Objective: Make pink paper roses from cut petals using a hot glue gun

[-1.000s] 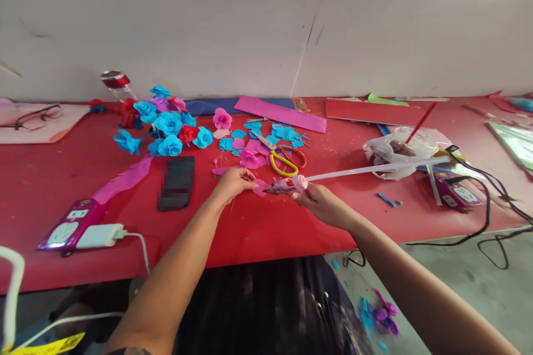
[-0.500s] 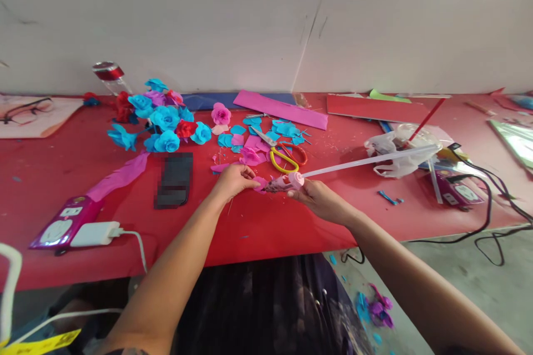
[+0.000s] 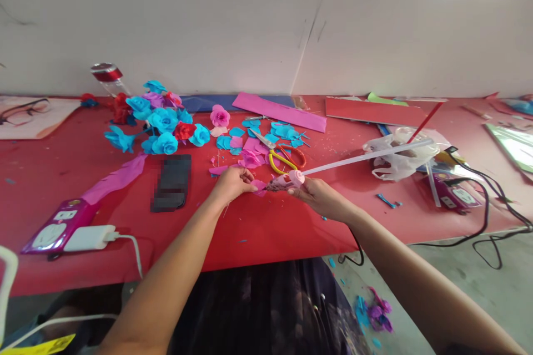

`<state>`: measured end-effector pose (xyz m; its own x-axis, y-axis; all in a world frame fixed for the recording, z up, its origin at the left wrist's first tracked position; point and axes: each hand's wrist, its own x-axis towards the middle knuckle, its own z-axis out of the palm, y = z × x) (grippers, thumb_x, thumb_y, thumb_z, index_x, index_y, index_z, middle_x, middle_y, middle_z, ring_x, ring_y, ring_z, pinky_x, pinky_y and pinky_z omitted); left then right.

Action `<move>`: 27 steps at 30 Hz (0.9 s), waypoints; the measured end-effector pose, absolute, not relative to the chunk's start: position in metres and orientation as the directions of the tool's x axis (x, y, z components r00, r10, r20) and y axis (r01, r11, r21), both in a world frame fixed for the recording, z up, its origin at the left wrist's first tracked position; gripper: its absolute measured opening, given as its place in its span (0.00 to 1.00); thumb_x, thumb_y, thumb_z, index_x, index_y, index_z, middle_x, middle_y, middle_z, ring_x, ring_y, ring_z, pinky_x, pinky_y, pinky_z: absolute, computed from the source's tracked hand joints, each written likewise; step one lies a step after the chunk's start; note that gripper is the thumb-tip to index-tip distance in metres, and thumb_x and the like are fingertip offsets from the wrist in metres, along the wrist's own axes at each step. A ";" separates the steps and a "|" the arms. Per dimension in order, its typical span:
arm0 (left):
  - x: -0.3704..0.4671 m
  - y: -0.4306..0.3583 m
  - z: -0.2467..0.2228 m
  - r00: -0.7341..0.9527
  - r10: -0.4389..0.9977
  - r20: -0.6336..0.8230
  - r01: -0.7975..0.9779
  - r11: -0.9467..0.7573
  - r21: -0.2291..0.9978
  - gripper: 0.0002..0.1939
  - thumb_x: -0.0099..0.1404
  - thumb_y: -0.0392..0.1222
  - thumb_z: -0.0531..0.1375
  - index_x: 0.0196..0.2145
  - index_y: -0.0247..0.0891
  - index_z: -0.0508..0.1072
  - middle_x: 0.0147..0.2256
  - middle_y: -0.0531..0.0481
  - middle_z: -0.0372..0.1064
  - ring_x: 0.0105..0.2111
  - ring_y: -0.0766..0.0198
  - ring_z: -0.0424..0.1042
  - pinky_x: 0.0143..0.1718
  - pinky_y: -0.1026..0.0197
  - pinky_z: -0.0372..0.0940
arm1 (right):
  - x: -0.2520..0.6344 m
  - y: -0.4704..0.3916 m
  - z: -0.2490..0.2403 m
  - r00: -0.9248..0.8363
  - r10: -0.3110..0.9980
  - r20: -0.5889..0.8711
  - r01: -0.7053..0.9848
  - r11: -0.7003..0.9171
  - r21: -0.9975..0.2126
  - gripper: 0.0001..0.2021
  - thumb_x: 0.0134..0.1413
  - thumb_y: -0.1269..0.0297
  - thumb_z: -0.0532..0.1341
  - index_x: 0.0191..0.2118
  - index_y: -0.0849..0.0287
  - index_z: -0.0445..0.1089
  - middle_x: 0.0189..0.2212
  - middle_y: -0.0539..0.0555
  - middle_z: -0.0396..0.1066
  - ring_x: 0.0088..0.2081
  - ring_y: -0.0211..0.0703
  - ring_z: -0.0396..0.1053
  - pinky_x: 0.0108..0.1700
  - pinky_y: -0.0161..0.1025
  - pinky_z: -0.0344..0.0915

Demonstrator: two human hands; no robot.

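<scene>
My left hand pinches a pink paper petal low over the front of the table. In my right hand is a pink hot glue gun, its darkened nozzle end at the petal. A long whitish glue stick sticks out of the gun's back to the right. Just behind my hands lie scissors with one yellow and one red handle. Pink petals and blue petals are scattered around them. Whether the nozzle touches the petal I cannot tell.
Blue, red and purple paper flowers stand at the back left, with a phone in front. Power strips sit at both sides. A plastic bag and black cables are on the right. Pink crepe paper lies at the back.
The view has shifted slightly. My hands keep hold of the petal and the glue gun, in nearly the same place.
</scene>
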<state>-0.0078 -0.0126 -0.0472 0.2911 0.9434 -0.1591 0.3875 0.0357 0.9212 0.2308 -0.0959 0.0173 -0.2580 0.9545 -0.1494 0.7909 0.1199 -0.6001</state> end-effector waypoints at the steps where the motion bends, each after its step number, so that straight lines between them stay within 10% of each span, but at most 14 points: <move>1: -0.008 -0.013 -0.047 0.289 0.945 -0.157 0.387 0.035 0.921 0.14 0.39 0.40 0.69 0.27 0.36 0.74 0.23 0.52 0.69 0.25 0.65 0.66 0.26 0.63 0.59 | 0.231 -0.095 0.017 -0.252 0.956 -0.153 0.800 0.116 -0.589 0.22 0.58 0.45 0.49 0.22 0.55 0.51 0.19 0.45 0.47 0.21 0.34 0.47 0.24 0.34 0.46; 27: -0.007 -0.013 -0.045 0.294 0.940 -0.172 0.386 0.048 0.921 0.15 0.38 0.40 0.69 0.26 0.36 0.73 0.23 0.53 0.68 0.24 0.65 0.65 0.25 0.64 0.59 | 0.233 -0.106 0.023 -0.271 0.956 -0.110 0.792 0.157 -0.590 0.21 0.59 0.46 0.50 0.24 0.57 0.60 0.19 0.46 0.56 0.21 0.34 0.53 0.23 0.33 0.50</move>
